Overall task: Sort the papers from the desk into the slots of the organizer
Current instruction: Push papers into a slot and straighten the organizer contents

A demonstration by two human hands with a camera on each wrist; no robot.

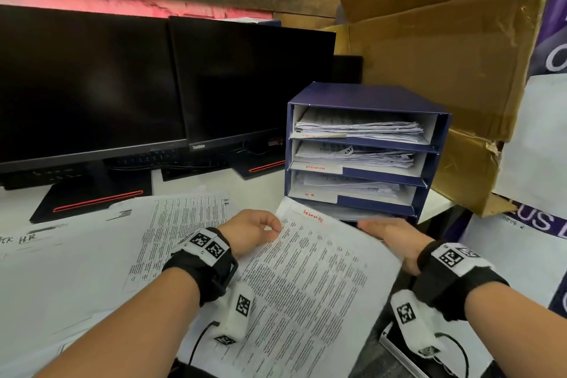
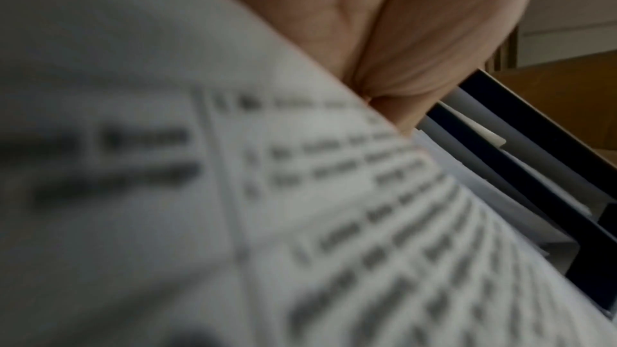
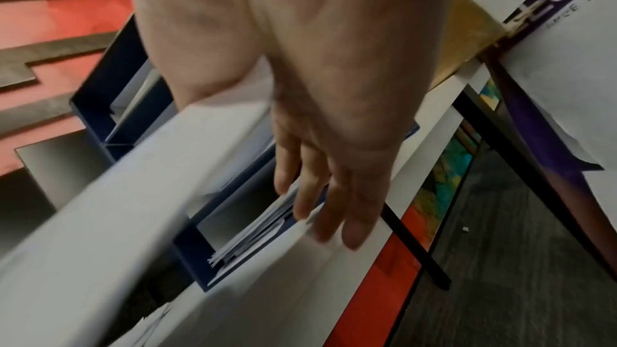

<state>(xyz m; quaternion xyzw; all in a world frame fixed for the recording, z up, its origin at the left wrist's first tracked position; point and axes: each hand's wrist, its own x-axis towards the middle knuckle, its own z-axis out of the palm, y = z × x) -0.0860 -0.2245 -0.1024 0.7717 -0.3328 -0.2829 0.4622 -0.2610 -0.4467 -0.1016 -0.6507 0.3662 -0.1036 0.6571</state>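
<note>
The person is midway through filing one sheet: a printed paper (image 1: 310,279) with a red handwritten word at its top corner is lifted off the desk (image 1: 214,187), its far edge nearly at the foot of the blue organizer (image 1: 362,150). The left hand (image 1: 251,232) pinches the sheet's left edge near the top, thumb and fingertips pressed together on it; the left wrist view shows the same grip with the page curling away below it. The right hand (image 1: 389,239) lies under the sheet's right edge, fingers straight and loosely spread, more a support than a grip, its tips reaching toward the organizer's lowest opening in the right wrist view.

The red word looks like the label on the second slot (image 1: 316,167), though I can't read either for certain. If so, I'd judge the next move needs the leading edge raised well above both grips and levelled, then slid in over the stack already there.

Room is tight. Beyond the right grip a cardboard box (image 1: 445,55) crowds the organizer's side; past the left grip, more loose papers (image 1: 171,224) cover the desk in front of two monitors (image 1: 153,83). Each slot's mouth is shallow and part filled, so a sagging sheet could catch on a shelf lip.
</note>
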